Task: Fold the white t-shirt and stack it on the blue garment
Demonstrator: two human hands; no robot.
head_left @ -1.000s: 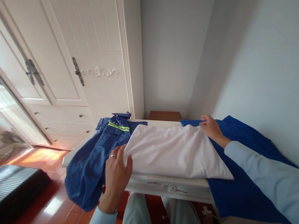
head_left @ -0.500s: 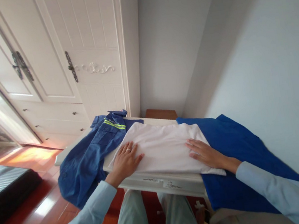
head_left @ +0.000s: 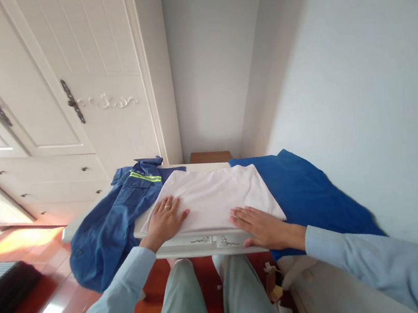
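A white cloth garment (head_left: 210, 193), folded into a flat panel, lies on the white table (head_left: 190, 244) in front of me. My left hand (head_left: 165, 219) rests on its left side with fingers outstretched and a ring on one finger. Along the near right edge lies my right hand (head_left: 261, 226), its fingers extended over the garment's border and the thumb toward the table front. To the left, a dark blue work jacket (head_left: 113, 228) with a yellow reflective stripe hangs partly over the table's edge. Bright blue fabric (head_left: 313, 198) spreads out at the right, beside the white garment.
A white wardrobe (head_left: 106, 46) stands behind on the left, and a pale wall (head_left: 358, 76) rises on the right. A small brown wooden piece (head_left: 210, 157) shows behind the table. On the red floor at left lies a black ribbed case (head_left: 5, 291).
My right hand has slid left and nearer along the white garment's front edge, which now looks straighter. My left hand stays on the left side. The whole view has shifted to the right.
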